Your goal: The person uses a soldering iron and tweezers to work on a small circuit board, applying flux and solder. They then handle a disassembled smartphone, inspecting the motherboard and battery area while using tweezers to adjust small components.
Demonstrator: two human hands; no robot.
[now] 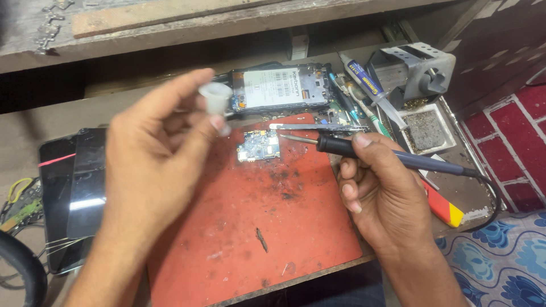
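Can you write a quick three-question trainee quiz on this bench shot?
1. True or false: the right hand holds the soldering iron with its tip toward the small circuit board.
2. What does the left hand pinch between thumb and fingers? A) tweezers B) a small white cap C) a screwdriver
3. What colour is the mat that the circuit board lies on?

Key: 1 true. 2 B. 3 red.
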